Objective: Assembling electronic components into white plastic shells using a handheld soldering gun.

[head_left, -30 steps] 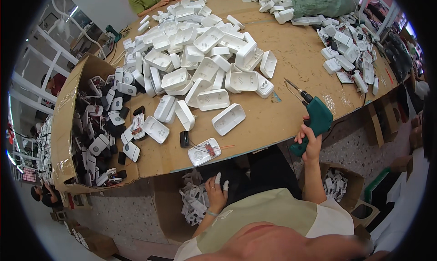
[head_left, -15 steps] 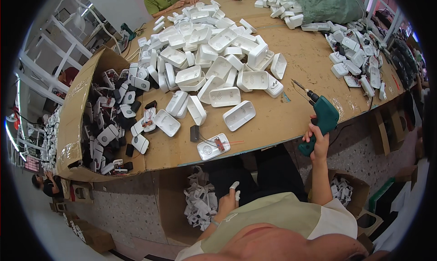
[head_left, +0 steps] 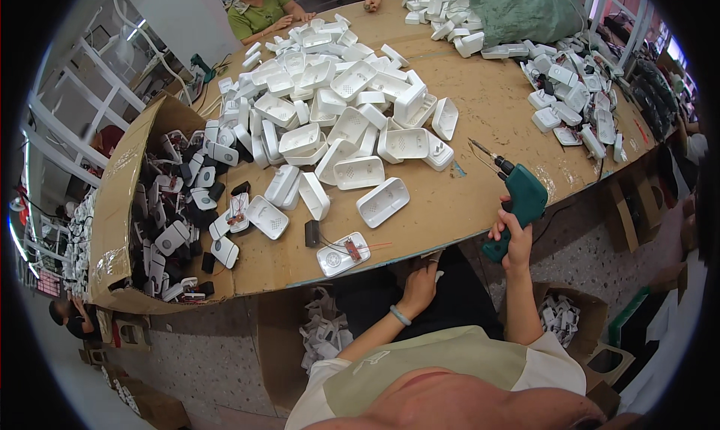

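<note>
My right hand is closed round the handle of a dark green power screwdriver. Its bit points to the far left, over the right part of the table. At the table's front edge is my left hand, back upward, with a white covering on one digit; most of its fingers are hidden. Nearest to it on the tabletop lies a white plastic housing half, with a small red circuit board and thin wires. A black box-shaped part stands beside it, joined by dark wires.
Many white plastic shells are heaped mid-table. A cardboard box at left holds wired white and black parts. Assembled pieces and a green sack lie far right. Across the table sits a person. Below stand boxes of white parts.
My left hand has risen from my lap to the table's front edge. My right hand still holds the power screwdriver. The whole view has shifted slightly.
</note>
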A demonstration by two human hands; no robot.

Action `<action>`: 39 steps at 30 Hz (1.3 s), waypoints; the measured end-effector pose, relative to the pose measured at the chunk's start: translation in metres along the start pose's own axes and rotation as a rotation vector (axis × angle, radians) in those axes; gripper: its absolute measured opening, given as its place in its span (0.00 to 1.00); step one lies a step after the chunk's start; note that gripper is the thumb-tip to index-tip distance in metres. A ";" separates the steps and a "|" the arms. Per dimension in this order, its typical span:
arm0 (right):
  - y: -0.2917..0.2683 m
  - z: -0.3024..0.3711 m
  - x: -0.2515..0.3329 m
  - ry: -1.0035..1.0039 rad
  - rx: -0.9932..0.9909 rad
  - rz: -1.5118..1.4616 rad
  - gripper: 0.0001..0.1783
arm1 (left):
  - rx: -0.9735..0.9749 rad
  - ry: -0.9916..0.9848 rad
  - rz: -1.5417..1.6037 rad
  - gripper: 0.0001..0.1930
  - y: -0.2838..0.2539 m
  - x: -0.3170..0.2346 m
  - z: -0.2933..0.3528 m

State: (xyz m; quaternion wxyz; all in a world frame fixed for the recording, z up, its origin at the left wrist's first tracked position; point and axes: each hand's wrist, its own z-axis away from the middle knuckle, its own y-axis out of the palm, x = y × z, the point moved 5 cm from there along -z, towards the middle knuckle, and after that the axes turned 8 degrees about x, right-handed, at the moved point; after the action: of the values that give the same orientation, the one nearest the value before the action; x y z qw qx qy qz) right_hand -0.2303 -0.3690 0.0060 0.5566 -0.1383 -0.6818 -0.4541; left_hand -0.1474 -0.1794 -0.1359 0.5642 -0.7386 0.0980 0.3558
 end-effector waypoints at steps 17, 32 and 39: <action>-0.001 -0.001 0.002 -0.004 0.003 0.042 0.18 | 0.558 0.030 0.997 0.13 -0.026 -0.032 0.034; -0.006 0.000 0.004 -0.029 0.014 0.021 0.16 | -0.101 -0.287 0.199 0.26 -0.029 -0.003 0.011; -0.001 -0.002 0.001 -0.061 0.043 -0.009 0.16 | -0.158 -0.199 0.191 0.19 0.005 0.017 0.003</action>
State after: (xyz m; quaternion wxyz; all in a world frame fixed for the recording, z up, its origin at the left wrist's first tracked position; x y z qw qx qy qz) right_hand -0.2304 -0.3716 0.0060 0.5363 -0.1369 -0.7088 -0.4373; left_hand -0.1393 -0.1744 -0.1507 0.4750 -0.7290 0.0831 0.4859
